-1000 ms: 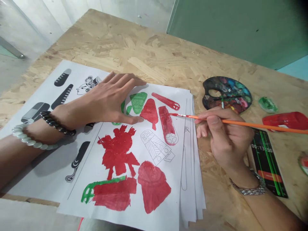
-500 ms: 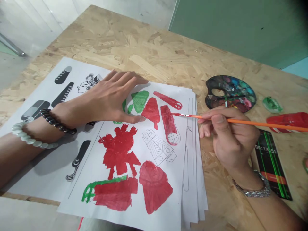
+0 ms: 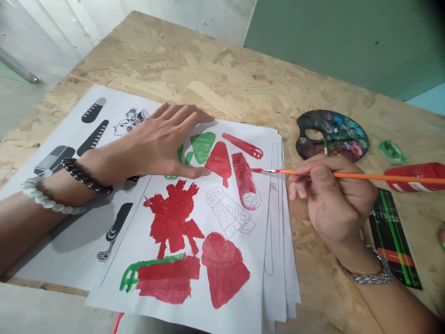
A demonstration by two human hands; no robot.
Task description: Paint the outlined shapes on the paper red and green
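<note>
- Head view: left hand [image 3: 156, 144] open and flat on the stack of printed sheets [image 3: 278, 278], fingers spread apart, thumb resting beside a red-painted shape [image 3: 218, 162]
- Right hand [image 3: 333, 199] curled, fingers and thumb clamped on an orange paintbrush [image 3: 351, 175], red-stained tip just beside a long red-painted shape [image 3: 244, 181]
- Sheets lying on the chipboard bench [image 3: 174, 60]
- Paint-smeared palette [image 3: 332, 134] beyond the right hand, near a red paint tube [image 3: 417, 176] and a green-smeared object [image 3: 392, 152]
</note>
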